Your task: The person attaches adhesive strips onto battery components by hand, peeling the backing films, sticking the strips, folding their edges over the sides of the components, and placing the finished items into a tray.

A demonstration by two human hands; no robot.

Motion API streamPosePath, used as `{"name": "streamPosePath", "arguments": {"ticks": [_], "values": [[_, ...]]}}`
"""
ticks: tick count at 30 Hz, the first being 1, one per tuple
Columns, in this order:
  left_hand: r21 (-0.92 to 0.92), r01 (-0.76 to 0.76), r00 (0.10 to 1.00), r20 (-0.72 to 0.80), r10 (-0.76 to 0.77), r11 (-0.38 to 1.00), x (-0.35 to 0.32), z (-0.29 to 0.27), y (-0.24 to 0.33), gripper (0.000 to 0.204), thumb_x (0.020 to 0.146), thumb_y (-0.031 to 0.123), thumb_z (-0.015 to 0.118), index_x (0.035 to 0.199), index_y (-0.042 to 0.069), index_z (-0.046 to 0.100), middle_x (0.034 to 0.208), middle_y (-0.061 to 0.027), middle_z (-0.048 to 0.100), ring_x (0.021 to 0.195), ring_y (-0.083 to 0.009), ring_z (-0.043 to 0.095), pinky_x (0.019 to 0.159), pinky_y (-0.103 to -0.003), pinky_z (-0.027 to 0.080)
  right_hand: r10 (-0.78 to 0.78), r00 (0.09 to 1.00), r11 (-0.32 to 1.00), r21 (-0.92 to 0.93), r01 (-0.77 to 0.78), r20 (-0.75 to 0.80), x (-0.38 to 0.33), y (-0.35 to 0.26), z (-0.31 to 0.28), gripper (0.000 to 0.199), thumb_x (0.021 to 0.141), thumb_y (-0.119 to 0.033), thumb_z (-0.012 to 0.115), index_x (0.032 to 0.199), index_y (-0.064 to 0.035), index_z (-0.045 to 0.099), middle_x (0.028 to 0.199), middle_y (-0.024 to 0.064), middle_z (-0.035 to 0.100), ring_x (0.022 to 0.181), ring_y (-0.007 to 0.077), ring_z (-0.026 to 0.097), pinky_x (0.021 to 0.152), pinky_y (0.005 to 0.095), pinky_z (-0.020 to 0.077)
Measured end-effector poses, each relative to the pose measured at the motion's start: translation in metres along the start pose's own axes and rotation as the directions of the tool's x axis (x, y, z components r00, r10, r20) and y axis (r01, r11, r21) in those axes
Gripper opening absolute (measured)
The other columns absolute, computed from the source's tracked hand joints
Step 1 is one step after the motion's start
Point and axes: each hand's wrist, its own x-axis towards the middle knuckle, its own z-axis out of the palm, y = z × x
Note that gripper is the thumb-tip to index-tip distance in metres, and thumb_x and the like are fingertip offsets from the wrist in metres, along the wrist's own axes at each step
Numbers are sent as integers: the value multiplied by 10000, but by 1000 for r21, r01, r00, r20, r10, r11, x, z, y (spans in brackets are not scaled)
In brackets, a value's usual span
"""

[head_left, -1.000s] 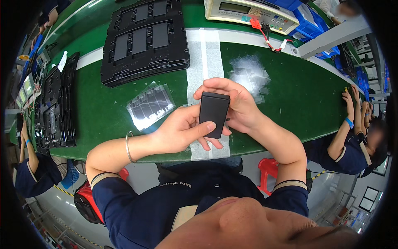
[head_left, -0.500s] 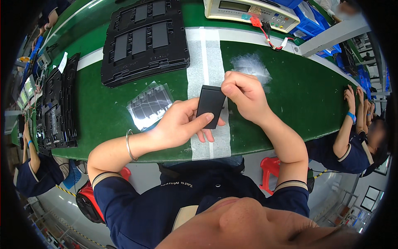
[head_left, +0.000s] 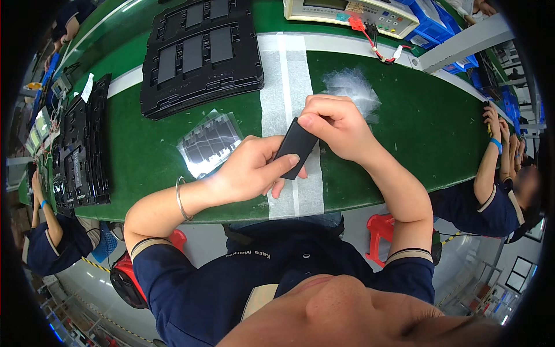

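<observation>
tilted further on edge since before, black slab [head_left: 296,148] sits pinched between left hand [head_left: 250,170] and right hand [head_left: 338,126] above worktop [head_left: 422,121].

Even, bright overhead lighting with soft shadows; glare on the clear plastic film [head_left: 351,87]; strong fisheye bending and black vignette at the rim; near foreground out of focus.

Flat black rect. block [head_left: 296,148], tilted, held above green bench w/ white strip.
</observation>
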Motion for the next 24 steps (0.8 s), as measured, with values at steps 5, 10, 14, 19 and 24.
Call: {"name": "streamPosePath", "arguments": {"ticks": [5, 10, 14, 19, 24], "values": [[2, -13, 1000, -8, 13, 1000, 1, 0, -2, 185, 911, 118, 446, 886, -30, 554, 752, -62, 624, 489, -83, 541, 446, -231, 414, -177, 984, 918, -364, 155, -27, -1, -3, 0, 180, 835, -165, 586, 794, 8, 614, 692, 17, 596, 628, 83, 529, 566, 238, 418], [-159, -140, 987, -106, 124, 977, 4, 2, -11, 202, 924, 111, 417, 984, -39, 538, 857, -102, 637, 592, -113, 602, 528, -230, 487, -132, 984, 985, 97, 144, -119, -4, 4, -2, 307, 764, -115, 646, 1058, -43, 597, 898, 64, 637, 735, 132, 583, 664, 260, 436], [-212, -199, 979, -83, 185, 957, 0, 2, -11, 252, 932, 109, 400, 1129, -37, 461, 981, -135, 617, 695, -160, 638, 595, -249, 529, -270, 960, 957, -124, 261, -67, -8, 2, 4, 422, 762, 1, 641, 1163, 2, 508, 1166, 86, 520, 933, 108, 497, 802, 262, 393], [-285, -183, 983, -44, 178, 941, -2, 4, -13, 276, 935, 115, 400, 1168, -31, 429, 1009, -145, 608, 718, -176, 643, 599, -254, 532, -334, 926, 942, -81, 325, -176, -5, 3, 12, 360, 737, -46, 637, 1092, -64, 579, 973, 63, 630, 766, 129, 584, 690, 260, 432], [-263, -186, 983, -58, 177, 947, -1, 5, -13, 285, 935, 144, 388, 1151, -40, 417, 996, -169, 605, 701, -210, 650, 564, -255, 537, -325, 932, 943, -131, 306, -160, -5, 4, 13, 339, 745, -49, 629, 1081, -55, 582, 958, 62, 626, 775, 135, 578, 717, 261, 433]]}}
